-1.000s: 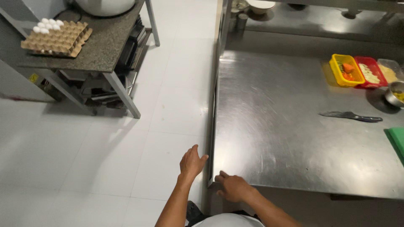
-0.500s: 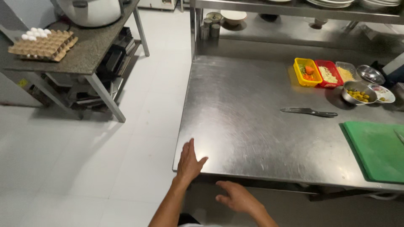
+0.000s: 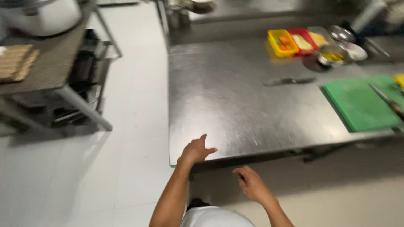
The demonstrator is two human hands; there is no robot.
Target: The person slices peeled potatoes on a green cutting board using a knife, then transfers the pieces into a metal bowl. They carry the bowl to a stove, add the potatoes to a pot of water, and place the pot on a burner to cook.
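Observation:
My left hand [image 3: 195, 150] rests with fingers spread on the near left corner of a steel table [image 3: 235, 105] and holds nothing. Below the table's front edge my right hand [image 3: 252, 185] hangs in the air, fingers loosely curled and empty. A dark knife [image 3: 289, 80] lies further back on the tabletop, well beyond both hands. To the right lies a green cutting board [image 3: 362, 103] with another knife [image 3: 385, 98] on its far side.
At the table's back right stand a yellow tub [image 3: 283, 43], a red tub [image 3: 302, 40] and metal bowls [image 3: 332, 54]. Left of a white tiled aisle stands a stone-topped rack [image 3: 46, 71] with an egg tray [image 3: 14, 61] and a white cooker [image 3: 42, 14].
The view has swung right and moved closer, bringing the green board fully into sight. My left hand has settled on the table corner; my right hand stays below the edge.

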